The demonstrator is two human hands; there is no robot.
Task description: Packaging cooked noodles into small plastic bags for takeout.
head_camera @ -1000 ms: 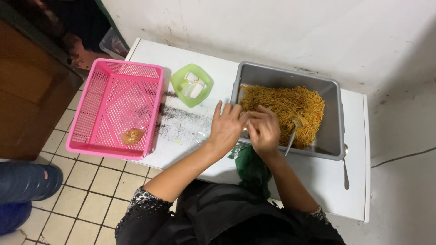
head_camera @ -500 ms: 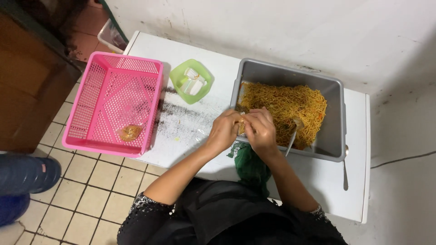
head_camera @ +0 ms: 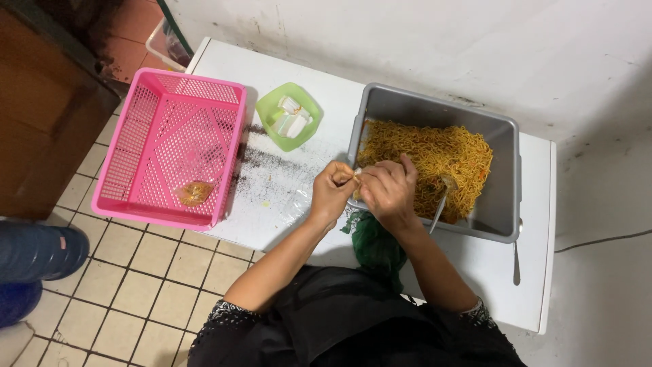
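Together, the left hand and right hand pinched a small clear plastic packet between closed grips at the near rim of the grey plastic tub of yellow fried noodles, keeping spills over the tub on the white tabletop.

pink basket (one packet inside), green dish

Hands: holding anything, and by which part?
Left hand and right hand pinch something small between their fingertips at the tub edge; what it is can't be told.
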